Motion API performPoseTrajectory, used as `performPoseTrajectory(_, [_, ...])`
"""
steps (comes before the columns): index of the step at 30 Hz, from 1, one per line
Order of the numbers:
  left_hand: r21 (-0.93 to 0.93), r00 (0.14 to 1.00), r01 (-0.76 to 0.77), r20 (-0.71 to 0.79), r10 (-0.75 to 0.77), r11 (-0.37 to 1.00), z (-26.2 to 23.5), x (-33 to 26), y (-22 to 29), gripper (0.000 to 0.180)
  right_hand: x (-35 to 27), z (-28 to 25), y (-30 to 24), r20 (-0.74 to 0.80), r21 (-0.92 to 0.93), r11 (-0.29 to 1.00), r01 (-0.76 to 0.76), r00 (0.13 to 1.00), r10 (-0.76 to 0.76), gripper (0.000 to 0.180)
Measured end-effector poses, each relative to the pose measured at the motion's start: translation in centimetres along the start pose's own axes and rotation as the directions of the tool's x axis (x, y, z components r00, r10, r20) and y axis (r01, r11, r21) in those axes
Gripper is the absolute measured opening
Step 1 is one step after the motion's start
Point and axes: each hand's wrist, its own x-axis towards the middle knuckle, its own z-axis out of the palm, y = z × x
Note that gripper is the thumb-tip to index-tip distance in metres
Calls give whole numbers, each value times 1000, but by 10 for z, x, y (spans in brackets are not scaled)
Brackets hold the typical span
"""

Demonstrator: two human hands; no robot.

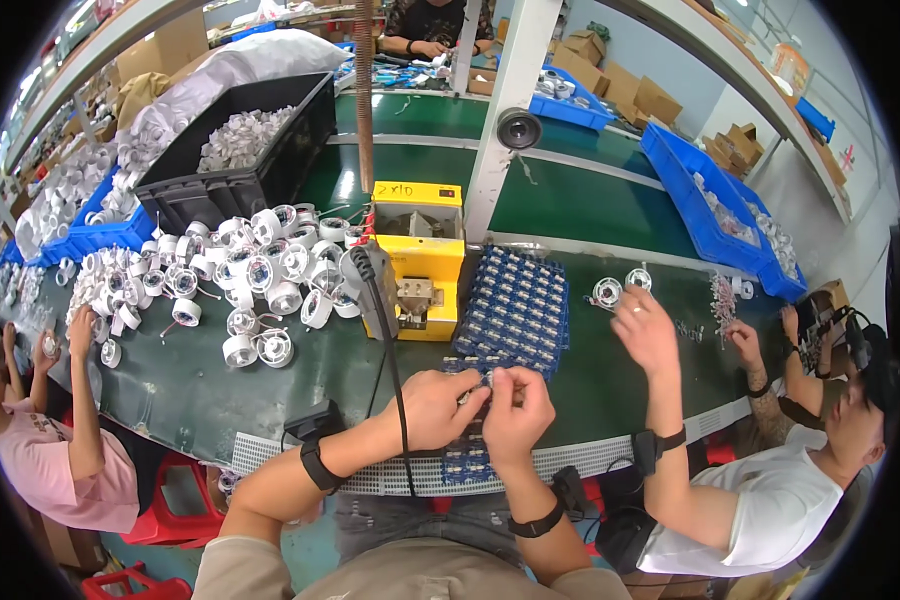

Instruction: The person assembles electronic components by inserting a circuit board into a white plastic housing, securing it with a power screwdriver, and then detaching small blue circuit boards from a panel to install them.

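Observation:
At the near edge of the green table, my left hand [442, 408] and my right hand [517, 412] meet fingertip to fingertip. Both are closed in a pinch, and a small pale piece between them is too hidden to name. Just beyond my fingers lies a stacked panel of blue circuit boards [515, 308], with rows of small white parts on it. More blue boards [467, 466] show below my hands, partly covered by them. Behind, a yellow bench machine [432, 268] stands upright, and its black cable [388, 345] hangs down across my left hand's side.
Left of the machine lies a heap of round white housings [260, 270] with wires. A black crate [260, 150] of white parts stands behind it. Blue bins [695, 205] sit at the far right. Co-workers sit on both sides; one's hand [646, 325] reaches over two white rings.

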Motion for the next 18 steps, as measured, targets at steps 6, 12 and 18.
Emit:
performPoseTrajectory(6, [-20, 998, -66, -14, 66, 998, 12, -1, -5, 21, 6, -18, 30, 488, 715, 360, -599, 797, 357, 18])
performPoseTrajectory(12, [139, 978, 66, 187, -92, 988, 7, 9, 22, 35, 0, -31, 25, 649, 608, 197, -769, 625, 435, 23])
performPoseTrajectory(18, [207, 986, 78, 128, -107, 975, -19, 9, 27, 48, 15, -4, -15, 793, 463, -169, -870, 321, 518, 35])
